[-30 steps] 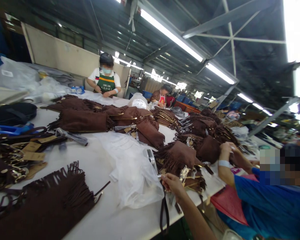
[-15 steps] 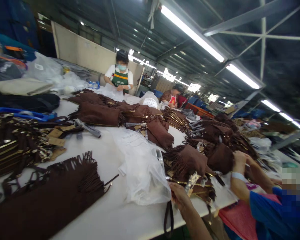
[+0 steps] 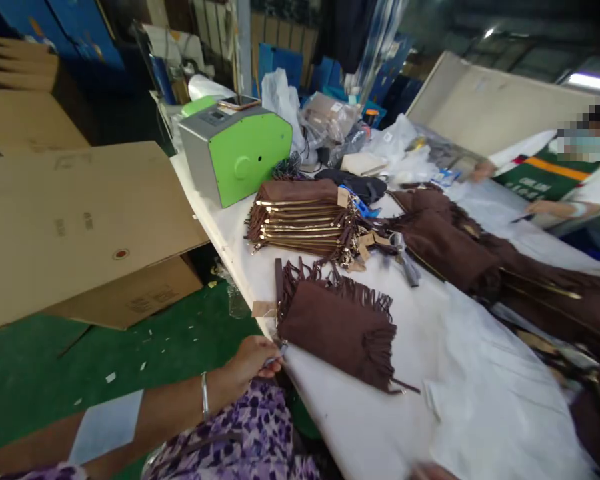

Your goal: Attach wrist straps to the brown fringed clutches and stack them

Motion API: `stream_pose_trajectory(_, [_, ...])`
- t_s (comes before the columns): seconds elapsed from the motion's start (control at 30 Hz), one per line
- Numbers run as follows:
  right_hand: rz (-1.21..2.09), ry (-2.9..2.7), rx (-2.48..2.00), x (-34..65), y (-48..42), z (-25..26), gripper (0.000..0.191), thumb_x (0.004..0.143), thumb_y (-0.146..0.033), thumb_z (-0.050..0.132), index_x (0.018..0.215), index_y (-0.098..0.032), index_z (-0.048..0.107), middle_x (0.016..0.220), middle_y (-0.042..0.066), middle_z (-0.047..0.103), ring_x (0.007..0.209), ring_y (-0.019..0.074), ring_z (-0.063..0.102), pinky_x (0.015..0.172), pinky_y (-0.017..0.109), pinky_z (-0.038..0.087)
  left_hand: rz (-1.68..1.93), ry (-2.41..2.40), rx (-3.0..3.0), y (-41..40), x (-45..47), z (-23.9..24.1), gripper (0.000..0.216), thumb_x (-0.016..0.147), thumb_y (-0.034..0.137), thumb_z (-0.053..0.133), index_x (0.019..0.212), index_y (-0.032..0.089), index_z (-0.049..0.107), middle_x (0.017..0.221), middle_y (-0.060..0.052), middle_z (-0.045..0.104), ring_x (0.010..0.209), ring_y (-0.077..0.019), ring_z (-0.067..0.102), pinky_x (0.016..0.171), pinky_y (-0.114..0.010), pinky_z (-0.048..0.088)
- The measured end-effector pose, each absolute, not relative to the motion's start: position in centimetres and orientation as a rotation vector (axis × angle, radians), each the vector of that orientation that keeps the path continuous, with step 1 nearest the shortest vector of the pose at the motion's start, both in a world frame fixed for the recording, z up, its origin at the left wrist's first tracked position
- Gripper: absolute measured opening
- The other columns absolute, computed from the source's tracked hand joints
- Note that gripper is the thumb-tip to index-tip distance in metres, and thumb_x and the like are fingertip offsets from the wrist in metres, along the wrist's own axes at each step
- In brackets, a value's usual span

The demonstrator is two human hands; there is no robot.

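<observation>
My left hand (image 3: 257,357) is closed at the table's near edge, just in front of a brown fringed bag (image 3: 330,327). A small greyish thing shows between its fingers, too little of it visible to name. The fringed bag lies flat, with a tan paper tag (image 3: 264,309) and a dark strap at its left side. Only a blurred bit of my right hand (image 3: 433,472) enters at the bottom edge, close to a clear plastic bag (image 3: 495,393); its fingers are hidden.
Behind the fringed bag is a stack of brown bags with gold zips (image 3: 303,223). A green and grey machine (image 3: 250,157) stands farther back. More brown bags (image 3: 445,247) lie right, before a co-worker (image 3: 545,180). Cardboard boxes (image 3: 90,220) stand left of the table.
The view has swung left, bringing my left hand, the machine and the boxes into sight. My right hand, earlier at the plastic bag's edge, now barely shows at the bottom.
</observation>
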State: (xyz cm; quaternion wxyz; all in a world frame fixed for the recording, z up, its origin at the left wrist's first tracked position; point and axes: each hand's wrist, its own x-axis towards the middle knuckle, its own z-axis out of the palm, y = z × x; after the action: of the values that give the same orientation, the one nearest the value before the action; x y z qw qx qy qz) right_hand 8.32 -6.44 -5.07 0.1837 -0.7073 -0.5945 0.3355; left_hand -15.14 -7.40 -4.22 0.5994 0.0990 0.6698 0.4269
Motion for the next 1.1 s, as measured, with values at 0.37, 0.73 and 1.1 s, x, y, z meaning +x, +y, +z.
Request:
stream_pose_trajectory(0.37, [1.565,-1.937,-1.292,-3.2,-3.4,-4.0,0.021,0.092,-0.035,0.046,0.089,-0.021,0.061,0.072,-0.001,0.063,0.065,0.015,0.058,0.061,0.022,0.042,1.143,1.475,0.215,-7.9,-15.4,-4.7,0.012,0.063,0.027,0.061,0.066,0.016,0.061,0.06,-0.001,0.061,0.056,-0.0167,0.058,0.054,-0.025,0.043])
stream_pose_trajectory(0.73, [1.233,-2.157,-1.515,-3.3,-4.2,-3.5,0.026,0.095,-0.037,0.038,0.093,-0.026,0.061,0.08,-0.001,0.071,0.071,0.0191,0.066,0.062,0.024,0.04,1.204,1.479,0.26,-8.0,-15.8,-5.4,0.01,0.059,0.026,0.064,0.063,0.017,0.067,0.067,-0.002,0.064,0.068,-0.0186,0.056,0.064,-0.026,0.04])
stream_pose_trajectory(1.1, [1.169,-2.03,-1.608,-2.5,-3.8,-4.1,0.023,0.09,-0.039,0.048,0.105,-0.022,0.049,0.069,-0.001,0.068,0.063,0.0227,0.066,0.057,0.027,0.039,1.165,1.537,0.316,-8.0,-15.2,-4.8,0.01,0.062,0.025,0.06,0.065,0.018,0.065,0.066,0.0,0.06,0.066,-0.0167,0.051,0.062,-0.025,0.036])
